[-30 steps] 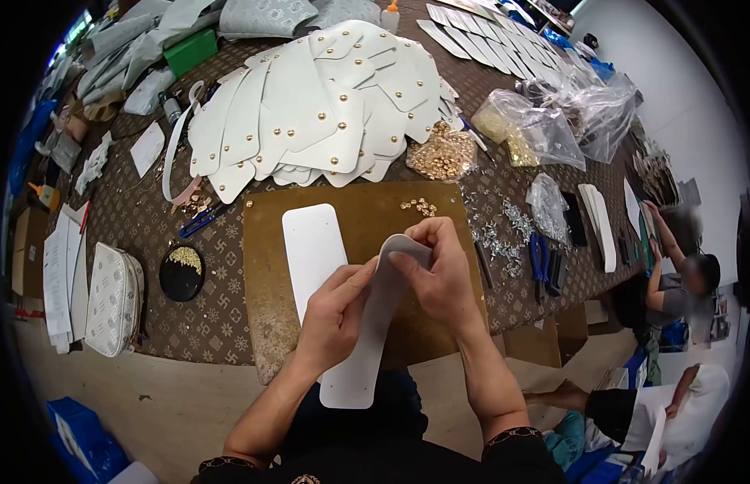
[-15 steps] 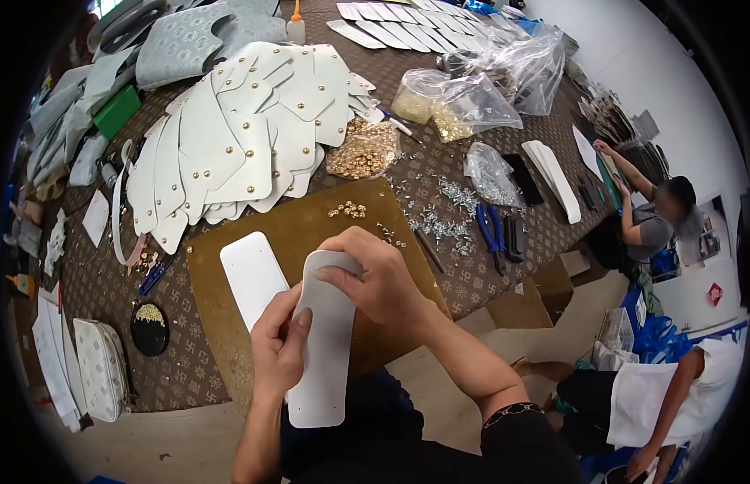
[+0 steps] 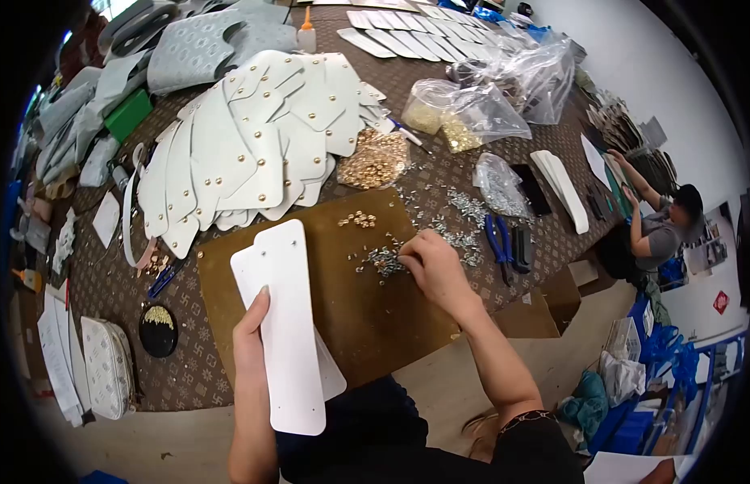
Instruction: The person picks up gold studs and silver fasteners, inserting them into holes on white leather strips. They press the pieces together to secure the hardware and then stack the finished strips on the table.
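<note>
My left hand [image 3: 252,327] grips a long white panel [image 3: 291,339] with rounded corners, thumb on its upper face. Two small silver pins show at the panel's far end, and small holes at its near end. Another white panel [image 3: 333,373] lies beneath, partly covered. My right hand [image 3: 436,270] is pinched at the edge of a pile of small silver pins [image 3: 383,260]; whatever sits between the fingertips is hidden. Both panels overlap a brown board [image 3: 359,323]. Several gold domed studs [image 3: 357,219] rest on the board's far part.
Behind the board are stacked white panels with gold studs [image 3: 238,153] and a bag of gold studs [image 3: 375,159]. Loose silver pins [image 3: 468,206], blue-handled pliers [image 3: 498,242] and a black phone [image 3: 530,189] lie rightward. A black dish [image 3: 158,339] stands left. A person [image 3: 657,226] works at right.
My right hand has left the white panel and moved right to the silver pins, which now form a pile on the board. The panel shows its face with two pins at the far end.
</note>
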### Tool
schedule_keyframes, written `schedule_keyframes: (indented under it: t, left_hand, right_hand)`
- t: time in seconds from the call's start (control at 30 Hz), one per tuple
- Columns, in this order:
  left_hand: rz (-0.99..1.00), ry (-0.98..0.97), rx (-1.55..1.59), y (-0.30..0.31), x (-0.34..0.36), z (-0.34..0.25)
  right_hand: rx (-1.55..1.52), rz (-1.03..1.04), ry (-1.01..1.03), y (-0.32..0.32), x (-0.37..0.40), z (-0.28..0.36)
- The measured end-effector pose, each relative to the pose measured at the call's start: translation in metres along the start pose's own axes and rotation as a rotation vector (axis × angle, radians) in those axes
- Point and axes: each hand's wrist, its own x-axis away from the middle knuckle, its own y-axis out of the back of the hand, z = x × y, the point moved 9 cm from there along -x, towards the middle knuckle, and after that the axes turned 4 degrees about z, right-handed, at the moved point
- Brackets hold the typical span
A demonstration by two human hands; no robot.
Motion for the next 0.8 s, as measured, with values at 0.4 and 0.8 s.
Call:
schedule_keyframes:
  t: [0.4,0.8]
  left_hand:
    - [-0.002,-0.14,-0.176,-0.02,-0.001,-0.002]
    - [-0.039,-0.2,-0.245,-0.009,-0.005,-0.005]
  right_hand:
    - [-0.236,-0.054,-0.132,0.019,0.001,0.006]
    - [-0.072,0.1,-0.072,0.004,0.006,0.003]
